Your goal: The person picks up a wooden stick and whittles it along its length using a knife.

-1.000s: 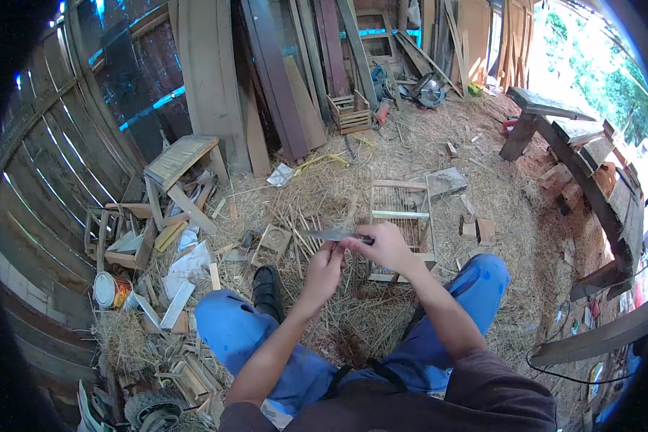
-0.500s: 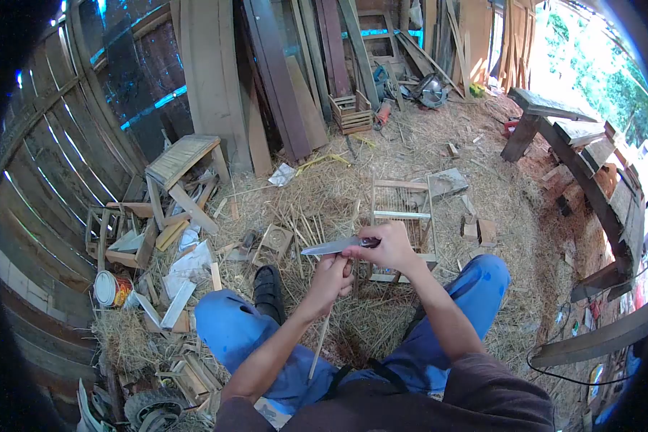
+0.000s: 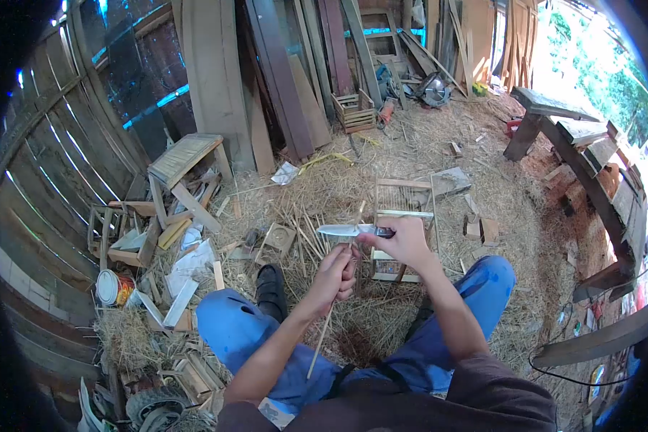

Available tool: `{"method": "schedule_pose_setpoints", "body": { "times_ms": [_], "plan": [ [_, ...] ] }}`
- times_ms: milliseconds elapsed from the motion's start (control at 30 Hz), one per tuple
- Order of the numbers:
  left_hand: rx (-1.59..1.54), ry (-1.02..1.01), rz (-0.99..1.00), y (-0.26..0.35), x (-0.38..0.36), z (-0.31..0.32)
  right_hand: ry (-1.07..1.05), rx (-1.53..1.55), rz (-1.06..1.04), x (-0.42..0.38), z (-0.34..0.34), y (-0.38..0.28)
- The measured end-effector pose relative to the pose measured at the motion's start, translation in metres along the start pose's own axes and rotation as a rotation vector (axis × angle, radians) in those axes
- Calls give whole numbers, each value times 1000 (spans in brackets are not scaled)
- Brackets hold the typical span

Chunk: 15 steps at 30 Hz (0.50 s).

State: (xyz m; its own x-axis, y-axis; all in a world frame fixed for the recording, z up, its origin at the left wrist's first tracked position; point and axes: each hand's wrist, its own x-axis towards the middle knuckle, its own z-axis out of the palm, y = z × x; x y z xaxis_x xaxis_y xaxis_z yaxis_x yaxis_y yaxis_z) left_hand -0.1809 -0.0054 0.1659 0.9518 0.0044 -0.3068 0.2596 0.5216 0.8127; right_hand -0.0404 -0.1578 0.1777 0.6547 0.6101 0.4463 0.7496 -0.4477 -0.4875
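My right hand (image 3: 406,243) is closed round the dark handle of a knife (image 3: 338,230), whose bright blade points left. Just below the blade, my left hand (image 3: 331,277) grips a thin wooden stick (image 3: 320,342). The stick's lower end slants down toward my lap, and its upper end rises past the knife. The blade lies across the stick close above my left fingers; whether it cuts in is too small to tell. Behind my right hand, a slatted wooden frame (image 3: 405,183) lies on the ground, partly hidden by that hand.
Several thin sticks (image 3: 306,234) lie on the shaving-covered ground beside a small wooden block (image 3: 276,241). At the left stand a wooden stool (image 3: 183,160) and a paint can (image 3: 111,288). A circular saw (image 3: 435,91) rests at the back, and a heavy bench (image 3: 579,158) stands at right.
The knife and my right hand have moved slightly right and away from my body. The blade has turned from tilted to nearly level. My left hand keeps its grip on the stick.
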Motion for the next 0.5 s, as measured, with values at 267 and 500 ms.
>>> {"method": "schedule_pose_setpoints", "body": {
  "times_ms": [267, 500],
  "plan": [
    [53, 36, 82, -7, 13, 1, -101, 132, 82, 1, 10, 6],
    [123, 106, 74, -12, 14, 3, -135, 213, 12, -4, 16, -13]
  ]
}}
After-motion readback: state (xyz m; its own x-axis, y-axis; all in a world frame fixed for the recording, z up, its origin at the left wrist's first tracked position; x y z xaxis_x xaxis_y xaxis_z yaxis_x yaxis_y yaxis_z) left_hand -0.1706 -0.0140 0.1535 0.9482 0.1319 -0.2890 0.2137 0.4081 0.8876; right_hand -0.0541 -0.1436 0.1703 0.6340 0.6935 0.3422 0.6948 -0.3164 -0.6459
